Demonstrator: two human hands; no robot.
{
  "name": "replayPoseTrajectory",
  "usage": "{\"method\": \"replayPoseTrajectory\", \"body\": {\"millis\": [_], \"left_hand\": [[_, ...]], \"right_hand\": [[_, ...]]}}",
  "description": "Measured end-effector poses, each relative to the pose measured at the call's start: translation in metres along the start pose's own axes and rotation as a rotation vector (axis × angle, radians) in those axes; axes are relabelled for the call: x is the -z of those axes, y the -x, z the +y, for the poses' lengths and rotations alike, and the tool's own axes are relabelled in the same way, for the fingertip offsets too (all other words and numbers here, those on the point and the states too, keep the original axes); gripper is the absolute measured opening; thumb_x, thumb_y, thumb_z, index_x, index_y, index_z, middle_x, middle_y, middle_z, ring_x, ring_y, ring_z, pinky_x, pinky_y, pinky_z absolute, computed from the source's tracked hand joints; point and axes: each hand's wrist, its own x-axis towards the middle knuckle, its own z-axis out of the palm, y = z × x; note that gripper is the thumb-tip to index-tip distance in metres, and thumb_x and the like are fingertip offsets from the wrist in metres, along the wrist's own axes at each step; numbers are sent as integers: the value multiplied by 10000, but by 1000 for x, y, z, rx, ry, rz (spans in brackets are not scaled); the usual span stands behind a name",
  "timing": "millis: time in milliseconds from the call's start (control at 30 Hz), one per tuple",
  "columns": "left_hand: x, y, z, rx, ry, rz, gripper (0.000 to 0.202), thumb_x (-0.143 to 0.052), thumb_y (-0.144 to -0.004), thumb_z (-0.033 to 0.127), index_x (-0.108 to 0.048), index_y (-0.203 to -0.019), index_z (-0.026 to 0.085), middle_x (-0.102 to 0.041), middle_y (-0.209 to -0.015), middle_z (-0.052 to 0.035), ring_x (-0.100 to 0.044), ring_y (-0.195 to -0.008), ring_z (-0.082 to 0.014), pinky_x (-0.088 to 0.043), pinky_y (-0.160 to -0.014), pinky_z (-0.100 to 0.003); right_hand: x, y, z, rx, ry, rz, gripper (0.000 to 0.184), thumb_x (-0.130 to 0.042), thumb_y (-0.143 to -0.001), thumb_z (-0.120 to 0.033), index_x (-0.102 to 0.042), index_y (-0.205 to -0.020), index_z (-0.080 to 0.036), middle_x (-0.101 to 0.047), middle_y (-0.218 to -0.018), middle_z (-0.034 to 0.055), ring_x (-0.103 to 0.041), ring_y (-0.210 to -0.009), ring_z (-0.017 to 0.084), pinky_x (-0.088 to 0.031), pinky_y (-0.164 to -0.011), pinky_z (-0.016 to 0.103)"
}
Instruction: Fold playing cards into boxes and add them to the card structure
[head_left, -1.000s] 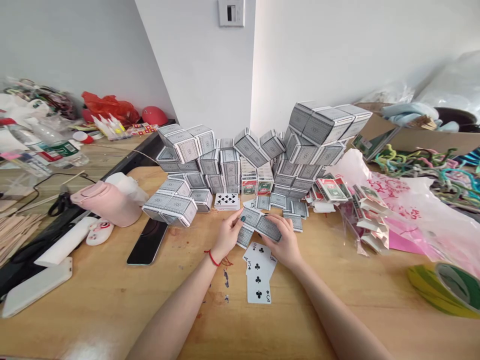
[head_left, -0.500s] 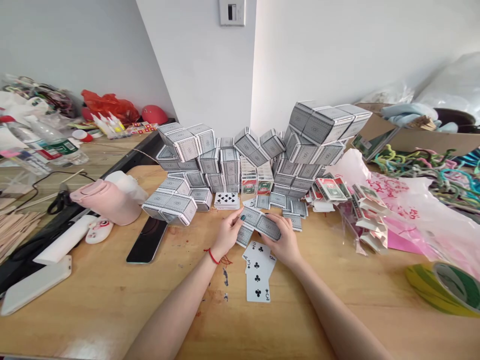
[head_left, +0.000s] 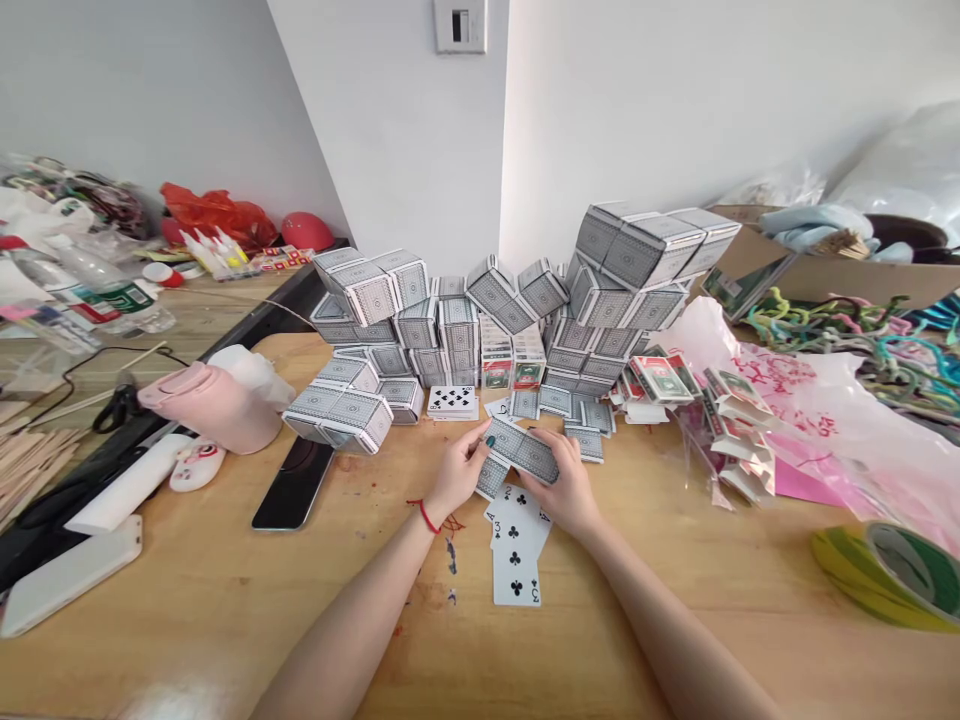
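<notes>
Both my hands meet at the middle of the wooden table [head_left: 225,600]. My left hand [head_left: 456,472] and my right hand [head_left: 564,482] pinch a folded block of grey-backed playing cards [head_left: 525,450] between them, fingers closed round its ends. Just below the hands lie face-up club cards [head_left: 516,545], fanned toward me. Behind stands a wall of stacked card blocks [head_left: 510,310] made of the same grey-backed cards. A face-up card deck [head_left: 452,401] sits in front of that wall.
A black phone [head_left: 294,482], a pink bottle [head_left: 214,405] and a white case [head_left: 71,573] lie at left. Card boxes [head_left: 675,385] and a pink plastic bag [head_left: 832,420] spread at right, with a green tape roll [head_left: 892,575] near the right edge. Clutter covers the far left bench.
The hands have drawn slightly closer round the card block and turned it a little. Nothing else has moved.
</notes>
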Motion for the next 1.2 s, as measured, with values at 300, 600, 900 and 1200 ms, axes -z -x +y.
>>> {"method": "replayPoseTrajectory", "body": {"millis": [300,600,900,1200], "left_hand": [[-2,2,3,-16,1,-36,423,-467,-818,289,-464,-1223,165,-486,-1267,-84,-479,-1136,-190,-387,-968,-335],[-3,2,3,-2,-10,-58,447,-477,-814,313,-452,-1234,165,-486,-1266,-84,-481,-1136,-198,-387,-968,-347],[-4,4,4,-66,-64,-68,414,-467,-821,285,-476,-1213,153,-502,-1250,-88,-494,-1122,-194,-391,-969,-345],[-5,4,8,-70,-82,-67,386,-460,-817,272,-507,-1184,160,-514,-1239,-78,-490,-1126,-204,-389,-972,-365]], "right_hand": [[0,1,-3,-26,-78,-107,595,-593,-710,-270,-332,-1243,-235,-462,-1178,100,-416,-1089,276,-359,-908,468],[3,2,-8,-20,-118,-122,648,-538,-693,-177,-274,-1284,-219,-421,-1219,115,-393,-1126,284,-343,-931,484],[-2,5,-4,-66,-155,-191,648,-492,-729,-158,-218,-1312,-230,-402,-1228,108,-381,-1146,262,-331,-959,469],[0,3,-4,-48,-171,-215,653,-506,-724,-162,-222,-1308,-237,-393,-1254,110,-375,-1163,265,-323,-964,471]]}}
